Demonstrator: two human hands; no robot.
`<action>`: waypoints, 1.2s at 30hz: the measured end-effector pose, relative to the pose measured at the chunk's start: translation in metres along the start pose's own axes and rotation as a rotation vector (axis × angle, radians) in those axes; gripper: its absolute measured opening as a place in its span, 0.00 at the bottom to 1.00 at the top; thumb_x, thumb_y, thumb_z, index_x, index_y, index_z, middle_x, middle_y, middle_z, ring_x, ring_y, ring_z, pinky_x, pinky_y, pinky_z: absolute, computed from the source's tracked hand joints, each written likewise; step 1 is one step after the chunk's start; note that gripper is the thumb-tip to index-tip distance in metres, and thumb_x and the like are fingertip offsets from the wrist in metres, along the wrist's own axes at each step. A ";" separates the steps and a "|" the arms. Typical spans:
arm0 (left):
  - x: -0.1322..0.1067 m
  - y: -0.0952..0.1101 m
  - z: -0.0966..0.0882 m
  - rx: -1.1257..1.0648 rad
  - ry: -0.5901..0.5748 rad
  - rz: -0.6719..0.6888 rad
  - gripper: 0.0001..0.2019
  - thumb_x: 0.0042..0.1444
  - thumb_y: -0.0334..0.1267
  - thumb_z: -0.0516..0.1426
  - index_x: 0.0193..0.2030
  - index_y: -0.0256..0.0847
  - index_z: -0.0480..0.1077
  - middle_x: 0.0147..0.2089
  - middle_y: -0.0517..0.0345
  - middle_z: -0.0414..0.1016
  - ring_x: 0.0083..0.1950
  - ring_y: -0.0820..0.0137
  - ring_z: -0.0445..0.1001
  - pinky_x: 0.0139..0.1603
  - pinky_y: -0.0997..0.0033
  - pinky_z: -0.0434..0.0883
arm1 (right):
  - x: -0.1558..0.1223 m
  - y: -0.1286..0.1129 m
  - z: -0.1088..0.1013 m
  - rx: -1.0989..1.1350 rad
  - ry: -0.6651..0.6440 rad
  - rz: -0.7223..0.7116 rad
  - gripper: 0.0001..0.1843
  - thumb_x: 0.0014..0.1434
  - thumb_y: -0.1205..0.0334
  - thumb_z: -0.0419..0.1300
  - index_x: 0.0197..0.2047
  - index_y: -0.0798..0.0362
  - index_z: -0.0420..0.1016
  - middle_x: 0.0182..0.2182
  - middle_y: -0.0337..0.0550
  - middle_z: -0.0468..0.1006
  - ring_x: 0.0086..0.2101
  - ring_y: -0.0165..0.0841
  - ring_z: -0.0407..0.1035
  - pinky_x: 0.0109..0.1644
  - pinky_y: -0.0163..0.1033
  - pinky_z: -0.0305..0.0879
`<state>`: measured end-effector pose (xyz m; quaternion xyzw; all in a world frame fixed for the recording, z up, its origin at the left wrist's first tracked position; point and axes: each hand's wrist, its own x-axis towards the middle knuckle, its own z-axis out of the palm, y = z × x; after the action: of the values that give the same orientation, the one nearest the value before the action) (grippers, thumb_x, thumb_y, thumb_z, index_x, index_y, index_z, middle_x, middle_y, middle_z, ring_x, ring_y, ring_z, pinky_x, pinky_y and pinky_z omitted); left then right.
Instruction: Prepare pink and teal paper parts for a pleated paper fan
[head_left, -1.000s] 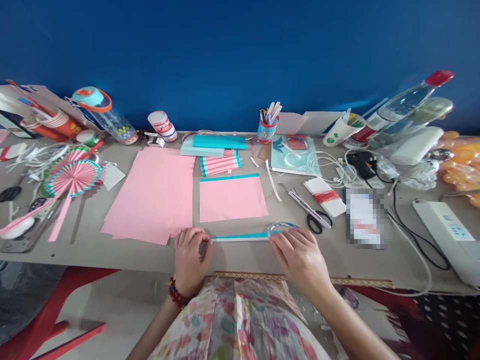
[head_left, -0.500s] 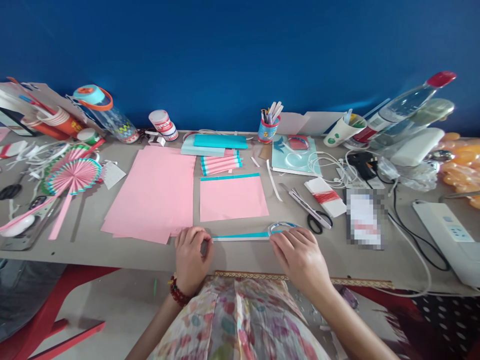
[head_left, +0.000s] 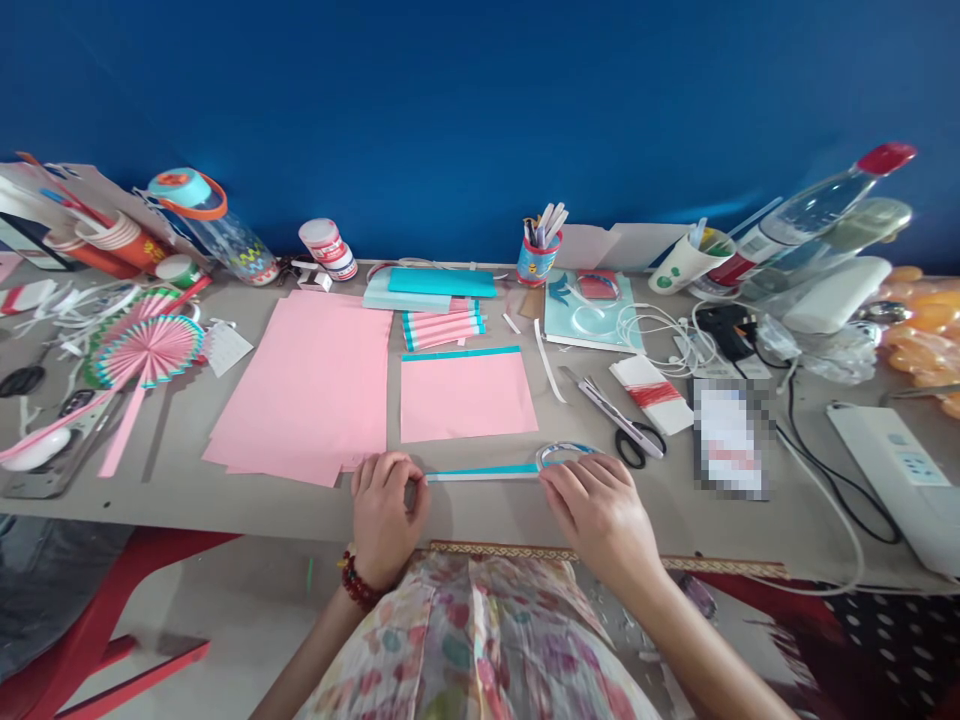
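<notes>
A narrow blue strip with a white edge [head_left: 484,472] stretches between my two hands close to the table's front. My left hand [head_left: 388,510] pinches its left end, beside the lower corner of the pink paper stack [head_left: 307,385]. The strip's right end is pinched in my right hand [head_left: 596,505], and a thin tape roll [head_left: 566,452] shows just behind those fingers, partly hidden by them. Beyond the strip lies a pink sheet [head_left: 469,400] with a blue band along its far edge. Scissors [head_left: 619,420] with black handles rest right of the tape roll.
Folded pink-and-blue paper [head_left: 442,325] and rolled blue paper [head_left: 441,282] lie farther back. A finished pink paper fan [head_left: 150,350] is at left. White cables [head_left: 660,340], a thread card [head_left: 651,393] and a power strip [head_left: 896,470] occupy the right. Bottles and cups line the blue wall.
Both hands stay almost where they were, still pinching the strip. The whole view shifts very slightly; nothing else visibly moves.
</notes>
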<state>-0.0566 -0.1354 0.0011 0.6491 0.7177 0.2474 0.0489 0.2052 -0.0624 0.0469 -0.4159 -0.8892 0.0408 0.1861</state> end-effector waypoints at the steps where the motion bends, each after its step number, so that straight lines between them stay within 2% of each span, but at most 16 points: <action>1: 0.000 0.000 0.000 0.005 -0.001 0.000 0.04 0.58 0.30 0.57 0.35 0.43 0.66 0.42 0.54 0.73 0.47 0.59 0.70 0.51 0.56 0.64 | 0.000 0.000 0.000 -0.003 0.002 0.001 0.11 0.68 0.68 0.52 0.35 0.53 0.72 0.27 0.40 0.75 0.31 0.33 0.69 0.46 0.42 0.58; 22: -0.001 -0.001 0.002 -0.005 0.002 -0.013 0.07 0.55 0.30 0.58 0.39 0.43 0.64 0.42 0.53 0.73 0.48 0.58 0.69 0.52 0.55 0.63 | 0.003 0.000 0.000 0.011 -0.006 0.004 0.10 0.67 0.69 0.52 0.36 0.53 0.72 0.28 0.40 0.76 0.32 0.33 0.70 0.47 0.42 0.58; 36: -0.002 -0.008 -0.002 -0.057 -0.053 0.079 0.06 0.58 0.32 0.56 0.42 0.43 0.67 0.45 0.52 0.73 0.48 0.58 0.69 0.52 0.54 0.64 | 0.005 -0.001 -0.002 0.003 0.002 -0.004 0.10 0.67 0.69 0.51 0.36 0.52 0.72 0.27 0.40 0.76 0.31 0.33 0.70 0.46 0.42 0.58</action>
<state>-0.0643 -0.1385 -0.0012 0.6816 0.6825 0.2526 0.0765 0.2025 -0.0596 0.0506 -0.4137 -0.8899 0.0415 0.1878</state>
